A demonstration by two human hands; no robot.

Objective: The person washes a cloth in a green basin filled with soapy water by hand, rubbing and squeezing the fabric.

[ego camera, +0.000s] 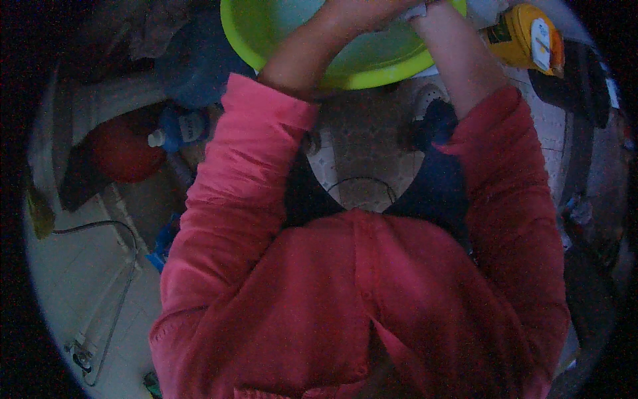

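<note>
A lime-green plastic basin (369, 79) stands at the top of the view, cut off by the frame edge, with what looks like pale, cloudy water (361, 52) in it. My left hand (371, 12) reaches across the basin, its fingers hidden at the top edge. From the other side my right hand (432, 4) comes close to it, mostly cut off above the wrist. Something small and whitish (416, 12) shows between the two hands, too blurred to name. What either hand grips is hidden. Both pink sleeves are pushed up the forearms.
A yellow bucket (516, 37) with a label stands right of the basin. To the left are a blue bottle (187, 128) with a white cap, a round red object (128, 154) and a large dark-blue tub (199, 60). A thin hose (133, 249) runs along the left wall.
</note>
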